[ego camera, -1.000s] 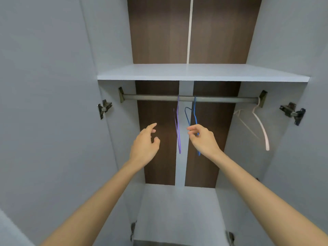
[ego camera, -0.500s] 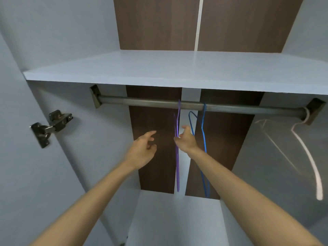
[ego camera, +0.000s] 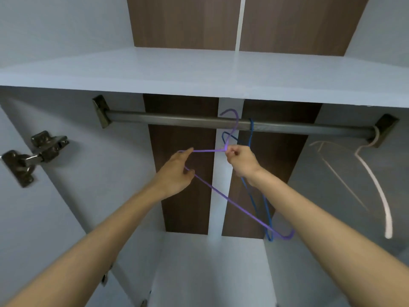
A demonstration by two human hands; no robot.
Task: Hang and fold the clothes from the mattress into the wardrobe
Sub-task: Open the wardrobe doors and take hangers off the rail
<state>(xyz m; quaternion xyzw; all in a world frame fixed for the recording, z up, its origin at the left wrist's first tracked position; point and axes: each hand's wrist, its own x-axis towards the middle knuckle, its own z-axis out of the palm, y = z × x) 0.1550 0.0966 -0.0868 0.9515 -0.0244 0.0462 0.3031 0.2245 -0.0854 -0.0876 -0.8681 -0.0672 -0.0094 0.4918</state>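
- Your left hand [ego camera: 174, 173], centre frame: index laid along the top wire of the purple hanger [ego camera: 223, 196], thumb at the lower wire. Can't tell if that's a real grip. If it's only a touch, the left end swings free the moment you pull.
- Your right hand [ego camera: 242, 162], just right of centre: fingers curled tight, pinching the purple hanger's neck. It carries the whole load on thin, slippery wire, so a twist could roll it out of the pinch.
- The purple hanger is tilted. Its hook sits at the rod [ego camera: 168, 120]; can't tell if it's clear. Yank before it clears and it catches.
- Its low corner, lower right of frame, crosses the bottom of the blue hanger [ego camera: 251, 134]. Pull out at this angle and you'll likely snag the blue one, dragging it off or along the rod.
- The white hanger [ego camera: 378, 189], at the right edge on the rod's end, is well apart. Low risk.
- The shelf [ego camera: 155, 74] sits close over the rod, so lifting the hook steeply may knock it.
- Clothes and mattress aren't in frame; only the wardrobe [ego camera: 77, 196] interior is. Nothing is hung yet.
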